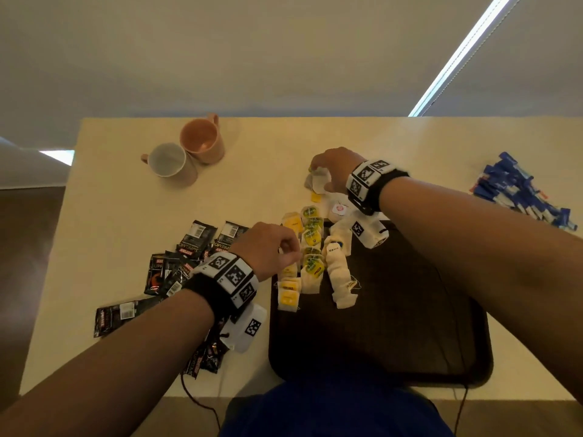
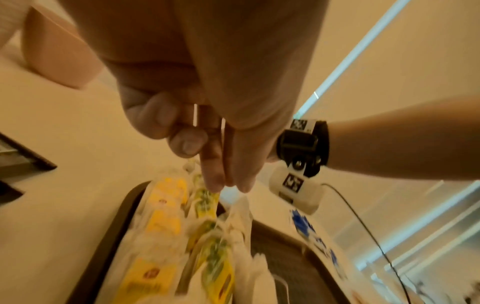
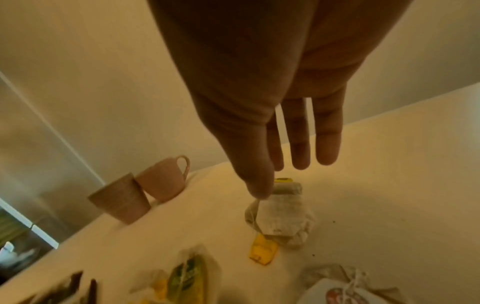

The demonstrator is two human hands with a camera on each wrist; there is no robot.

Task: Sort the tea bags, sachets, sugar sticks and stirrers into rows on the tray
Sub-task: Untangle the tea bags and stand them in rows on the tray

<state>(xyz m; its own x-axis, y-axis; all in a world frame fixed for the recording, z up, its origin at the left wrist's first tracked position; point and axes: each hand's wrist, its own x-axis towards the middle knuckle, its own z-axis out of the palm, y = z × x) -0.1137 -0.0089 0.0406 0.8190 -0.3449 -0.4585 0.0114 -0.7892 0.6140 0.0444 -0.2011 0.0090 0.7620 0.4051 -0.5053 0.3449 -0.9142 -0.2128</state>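
A dark tray (image 1: 394, 310) lies in front of me. Along its left part run rows of tea bags: yellow-tagged ones (image 1: 288, 291), green-and-yellow ones (image 1: 312, 244) and plain white ones (image 1: 339, 279). My left hand (image 1: 285, 250) hovers over these rows with thumb and forefinger tips together and the other fingers curled. In the left wrist view, nothing shows for sure between the tips of my left hand (image 2: 228, 185). Beyond the tray, my right hand (image 1: 318, 175) pinches the top of a white tea bag (image 3: 280, 218), whose yellow tag (image 3: 262, 252) trails on the table.
Black sachets (image 1: 176, 266) lie scattered left of the tray. Blue sugar sticks (image 1: 520, 190) are heaped at the far right. Two mugs (image 1: 170, 159) (image 1: 202, 140) stand at the back left. A tea bag with a red-and-white tag (image 1: 339, 209) lies by the tray's far edge.
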